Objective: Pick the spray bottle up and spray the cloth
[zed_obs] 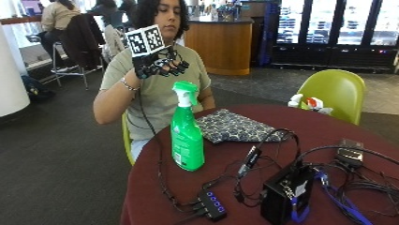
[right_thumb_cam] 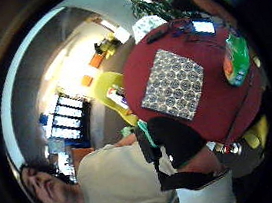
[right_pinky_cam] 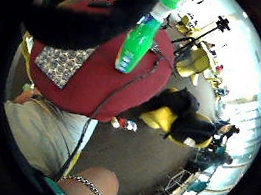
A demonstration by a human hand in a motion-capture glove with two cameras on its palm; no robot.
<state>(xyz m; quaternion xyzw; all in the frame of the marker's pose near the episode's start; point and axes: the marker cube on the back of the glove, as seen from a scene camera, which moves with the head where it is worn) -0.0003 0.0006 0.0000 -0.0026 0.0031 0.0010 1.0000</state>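
While the gloved right hand (zed_obs: 161, 63) is raised in front of the person's chest with its fingers loosely curled and nothing in them, the spray bottle (zed_obs: 186, 129) stands upright on the table (zed_obs: 374, 140) below and in front of that hand, well apart from it. Green, with a white and green trigger head, the bottle carries a label low on its side; the writing on it cannot be read. Just beyond the bottle, nearer the person, the patterned cloth (zed_obs: 233, 126) lies flat on the dark red tabletop, below the hand. Farther from the hand, a black box (zed_obs: 287, 192) and a small hub (zed_obs: 212, 204) sit among cables (zed_obs: 349, 183). Beside the round table stands a yellow-green chair (zed_obs: 336, 91), on grey carpet, with a wooden counter (zed_obs: 227, 44) behind the person.
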